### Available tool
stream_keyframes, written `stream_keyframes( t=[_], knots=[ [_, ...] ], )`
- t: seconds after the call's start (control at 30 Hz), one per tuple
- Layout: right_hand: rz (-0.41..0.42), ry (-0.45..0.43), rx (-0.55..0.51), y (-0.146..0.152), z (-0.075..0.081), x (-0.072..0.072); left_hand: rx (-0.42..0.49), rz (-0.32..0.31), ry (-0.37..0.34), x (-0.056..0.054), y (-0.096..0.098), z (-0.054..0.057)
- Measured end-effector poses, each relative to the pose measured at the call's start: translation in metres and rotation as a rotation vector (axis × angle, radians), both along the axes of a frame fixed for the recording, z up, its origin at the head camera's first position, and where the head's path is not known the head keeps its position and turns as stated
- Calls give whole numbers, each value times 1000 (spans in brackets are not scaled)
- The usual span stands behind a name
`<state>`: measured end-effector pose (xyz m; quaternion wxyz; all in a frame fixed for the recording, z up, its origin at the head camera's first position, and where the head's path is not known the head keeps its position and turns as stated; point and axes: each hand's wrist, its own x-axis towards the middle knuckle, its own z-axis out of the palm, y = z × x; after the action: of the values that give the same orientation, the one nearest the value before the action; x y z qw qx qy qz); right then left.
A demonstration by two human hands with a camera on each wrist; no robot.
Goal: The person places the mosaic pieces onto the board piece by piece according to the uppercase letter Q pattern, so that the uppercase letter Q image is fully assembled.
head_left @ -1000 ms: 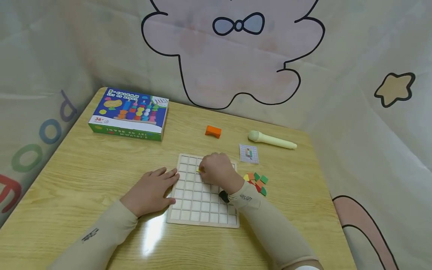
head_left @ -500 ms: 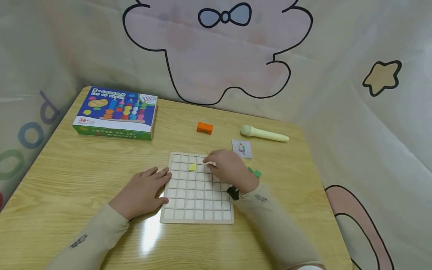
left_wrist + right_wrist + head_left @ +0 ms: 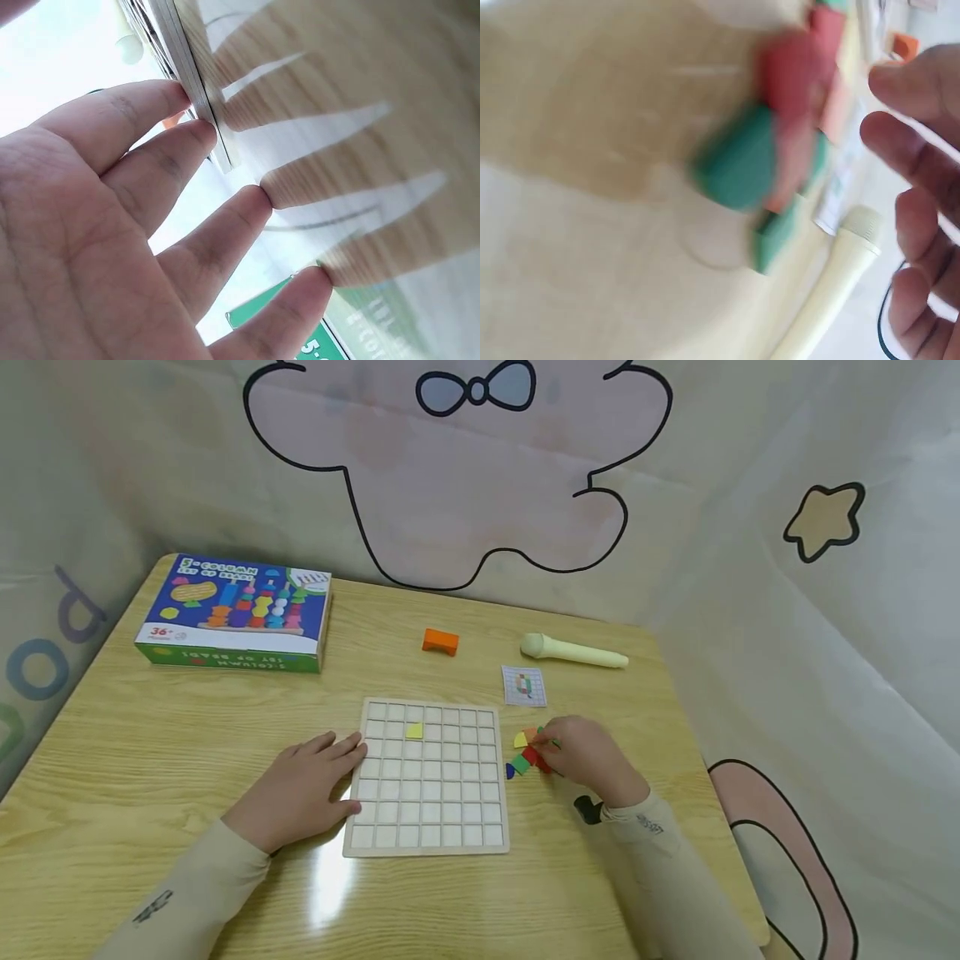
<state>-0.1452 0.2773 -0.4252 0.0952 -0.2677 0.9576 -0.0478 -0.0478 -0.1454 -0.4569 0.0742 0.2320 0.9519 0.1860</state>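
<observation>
On a glossy, light wood-grained table (image 3: 420, 902), a flat, pale wooden board (image 3: 431, 791) divided into a grid of square cells lies between a person's two hands. One flat, bright yellow piece (image 3: 415, 731) sits in the board, in the second row from the far edge and the third column from the left. The left hand (image 3: 296, 793) is spread and grasps nothing; in its wrist view two fingertips touch the board's side edge while two others rest on the tabletop. The right hand (image 3: 592, 760) is over a loose cluster of small, flat, coloured shapes just beside the board's right edge; its wrist view shows it released, thumb and forefinger slightly apart and the other fingers loosely bent. In the cluster are a red square (image 3: 529, 755), a green square (image 3: 520, 765), a dark blue rounded piece (image 3: 511, 771) and a yellow rounded piece (image 3: 521, 740); others are partly hidden by the fingers. Beyond the board are a small printed pattern card (image 3: 524, 686), an orange block (image 3: 440, 642), a pale yellow microphone-shaped object (image 3: 573, 651) and, at far left, a blue, white and green cardboard box (image 3: 232, 614). Beige sleeves (image 3: 202, 868) cover both forearms.
</observation>
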Motion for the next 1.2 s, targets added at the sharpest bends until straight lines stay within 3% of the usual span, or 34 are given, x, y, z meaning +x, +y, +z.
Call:
stream_keyframes(
  t=[0.13,0.43,0.63,0.8,0.97,1.2],
  knots=[
    [56,24,-16,0,-12,10,-5,7,-5,1,-2,2],
    [-3,106,-49,-10,-19,16,-6,18,14,5,-5,2],
    [-54,43,-58,-16,-16,12,2,24,3,4,-5,2],
    [-95,34,-81,-26,0,10,-2,20,-10,2,-4,-1],
    [20,34,-118,-67,13,4,-16,15,-12,1,-3,-1],
    [180,-1,-61,-121,5,-10,-15,-1,1,0,0,2]
  ],
)
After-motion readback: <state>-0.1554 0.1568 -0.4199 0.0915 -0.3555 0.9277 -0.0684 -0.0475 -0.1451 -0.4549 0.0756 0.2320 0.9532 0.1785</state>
